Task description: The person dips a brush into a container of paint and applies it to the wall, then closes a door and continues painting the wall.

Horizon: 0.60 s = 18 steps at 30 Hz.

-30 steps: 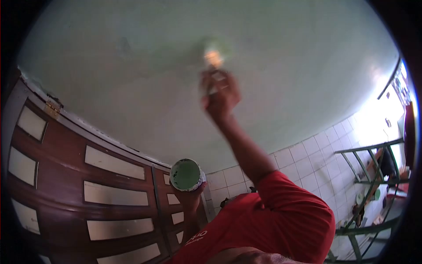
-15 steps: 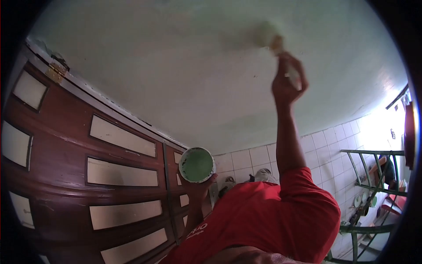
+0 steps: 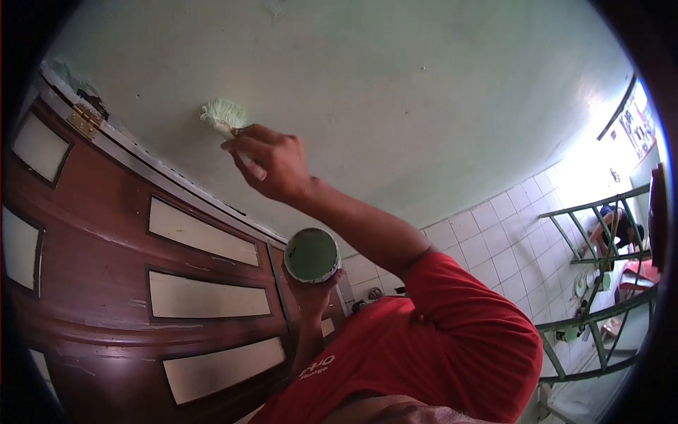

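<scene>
The brush (image 3: 223, 115) handle is buried in the right hand (image 3: 272, 164). The can (image 3: 311, 255) covers most of the left hand (image 3: 314, 293). Items on the green rack (image 3: 597, 311) are too small to tell.

The door (image 3: 106, 283) was coloured dark red-brown and patterned with cream panels. Above the door, the wall (image 3: 395, 92) was tinted pale green, and the brush (image 3: 222, 113) was tipped greenish white. Right of the door, the can (image 3: 311, 255) was filled with green, the shirt (image 3: 452, 346) was coloured red with white lettering, and the tiles (image 3: 487, 247) were white, gridded with darker lines.
</scene>
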### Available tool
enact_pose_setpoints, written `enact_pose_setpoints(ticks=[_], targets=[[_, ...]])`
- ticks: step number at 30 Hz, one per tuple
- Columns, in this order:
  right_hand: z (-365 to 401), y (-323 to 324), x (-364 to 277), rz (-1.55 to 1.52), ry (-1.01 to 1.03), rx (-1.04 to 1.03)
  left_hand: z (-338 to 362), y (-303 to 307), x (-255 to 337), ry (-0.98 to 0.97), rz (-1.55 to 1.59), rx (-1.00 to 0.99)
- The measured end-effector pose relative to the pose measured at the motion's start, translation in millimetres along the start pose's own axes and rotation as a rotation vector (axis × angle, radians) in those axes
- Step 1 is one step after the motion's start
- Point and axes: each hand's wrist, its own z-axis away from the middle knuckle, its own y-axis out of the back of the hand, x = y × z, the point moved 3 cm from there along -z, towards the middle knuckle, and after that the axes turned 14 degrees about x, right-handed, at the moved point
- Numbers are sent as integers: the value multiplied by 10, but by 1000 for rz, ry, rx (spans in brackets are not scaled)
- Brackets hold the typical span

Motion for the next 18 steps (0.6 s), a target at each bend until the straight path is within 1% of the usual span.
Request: enact_pose_setpoints(ticks=[2, 3, 4, 5, 6, 7, 9, 10, 11, 12, 13, 15, 16, 17, 18], targets=[[-148, 329, 120, -145, -238, 46, -17, -7, 53, 4, 25, -20], [-218, 567, 311, -24, -241, 198, -30, -15, 56, 8, 57, -25], [-300, 817, 643, -102, -228, 300, -17, 16, 21, 9, 66, -19], [-425, 1134, 812, -115, -368, 379, -1, 60, -37, 6, 75, -10], [-523, 1417, 890, -79, -403, 454, -8, 78, -77, -1, 87, 1], [-589, 1646, 977, 0, -324, 482, -9, 100, -64, -1, 98, 10], [-691, 1956, 1020, 184, -292, 568, 7, 172, -24, 24, 58, 16], [-716, 2082, 1034, 346, -98, 665, 37, 228, -73, 30, 60, 24], [-731, 2162, 1017, 503, 103, 761, 52, 283, -146, -9, 8, 55], [-710, 2223, 1009, 642, 212, 823, 70, 333, -198, -51, -45, 84], [-619, 2135, 1055, 634, 217, 824, 107, 364, -234, -54, -41, 90], [-363, 1758, 1160, 586, 189, 717, 152, 400, -312, 53, 53, 170], [-224, 1419, 937, 600, 343, 578, 155, 396, -298, 41, 54, 167], [-12, 1079, 844, 561, 257, 508, 155, 382, -281, 85, 111, 149], [74, 816, 561, 459, 181, 399, 123, 355, -276, 128, 169, 128]])
